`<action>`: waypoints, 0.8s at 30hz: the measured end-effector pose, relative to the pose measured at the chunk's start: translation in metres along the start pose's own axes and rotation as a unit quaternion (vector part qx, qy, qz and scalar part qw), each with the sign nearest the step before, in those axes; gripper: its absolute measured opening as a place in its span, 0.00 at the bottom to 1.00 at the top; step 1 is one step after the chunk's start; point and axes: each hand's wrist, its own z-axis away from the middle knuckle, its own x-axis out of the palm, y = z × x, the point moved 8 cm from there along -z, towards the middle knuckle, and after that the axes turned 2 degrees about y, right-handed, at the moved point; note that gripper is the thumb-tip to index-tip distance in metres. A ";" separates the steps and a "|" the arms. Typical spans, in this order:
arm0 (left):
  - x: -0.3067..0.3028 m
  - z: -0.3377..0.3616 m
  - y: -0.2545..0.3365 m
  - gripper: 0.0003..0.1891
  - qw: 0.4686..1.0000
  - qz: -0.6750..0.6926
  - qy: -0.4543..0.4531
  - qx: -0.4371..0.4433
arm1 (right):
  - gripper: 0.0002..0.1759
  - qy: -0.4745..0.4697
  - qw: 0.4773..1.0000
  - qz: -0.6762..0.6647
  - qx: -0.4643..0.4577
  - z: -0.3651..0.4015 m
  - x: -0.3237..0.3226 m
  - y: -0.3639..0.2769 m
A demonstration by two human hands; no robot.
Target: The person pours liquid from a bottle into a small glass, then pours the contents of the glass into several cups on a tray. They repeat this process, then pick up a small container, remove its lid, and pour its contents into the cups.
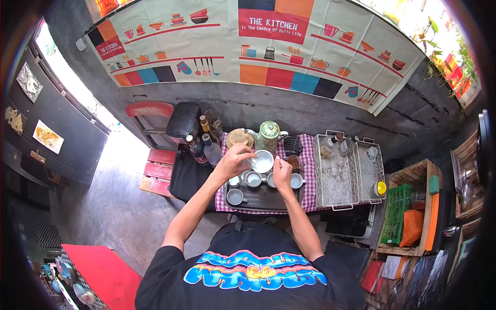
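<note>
A white cup is held up above a dark tray on the checked cloth. My right hand is closed at the cup's right side, where its handle would be. At the cup's left rim, my left hand has its fingers pinched together; whether they hold something small cannot be made out. Below on the tray stand several white cups, among them one at the lower left, one in the middle and one at the right. Behind the held cup is a green patterned pitcher.
Left of the cloth stand bottles and a black container, beside a red chair. To the right are wire racks with glassware and a wooden crate holding a green basket. The wall rises behind the table.
</note>
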 end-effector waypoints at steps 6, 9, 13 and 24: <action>0.004 0.022 0.001 0.25 0.998 -0.004 0.056 -0.029 | 0.24 -0.016 1.000 -0.005 0.011 0.015 -0.002 0.007; 0.010 0.049 -0.002 0.22 0.989 0.009 0.107 -0.105 | 0.25 -0.031 0.999 -0.005 0.024 0.033 -0.001 0.025; 0.024 0.087 -0.003 0.22 0.971 0.016 0.142 -0.193 | 0.27 -0.078 0.995 -0.001 0.058 0.059 0.008 0.063; 0.063 0.190 -0.005 0.25 0.884 0.117 0.212 -0.401 | 0.25 -0.225 0.960 -0.036 0.164 0.140 0.040 0.145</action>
